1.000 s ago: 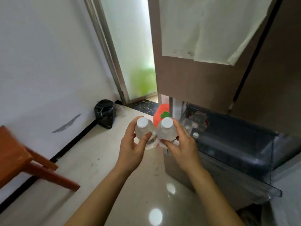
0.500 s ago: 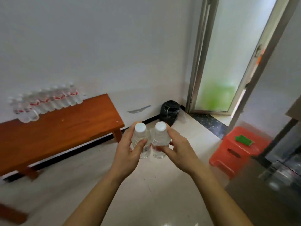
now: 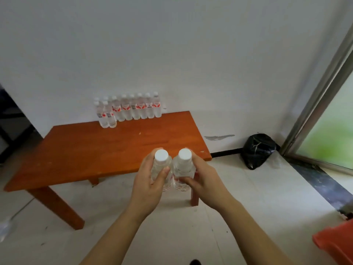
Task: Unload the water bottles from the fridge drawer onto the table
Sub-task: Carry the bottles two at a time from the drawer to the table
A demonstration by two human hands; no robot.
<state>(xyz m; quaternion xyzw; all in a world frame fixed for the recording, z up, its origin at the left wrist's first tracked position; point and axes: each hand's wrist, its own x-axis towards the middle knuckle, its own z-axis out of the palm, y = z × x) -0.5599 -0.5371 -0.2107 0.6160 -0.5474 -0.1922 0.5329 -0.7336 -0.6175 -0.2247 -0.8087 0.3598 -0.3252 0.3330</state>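
Now my left hand (image 3: 150, 180) curls round one water bottle (image 3: 162, 170) and my right hand (image 3: 205, 181) round a second bottle (image 3: 183, 169). Both stand upright with sides touching, seen against the near edge of the wooden table (image 3: 91, 150), close to its right corner. Bare tabletop spreads left and far, up to the row of bottles (image 3: 131, 109) at the far edge by the wall (image 3: 172, 54). Half a second ago the table sat off to my left; now it lies straight ahead. The row's labels show red marks, too blurred to read.
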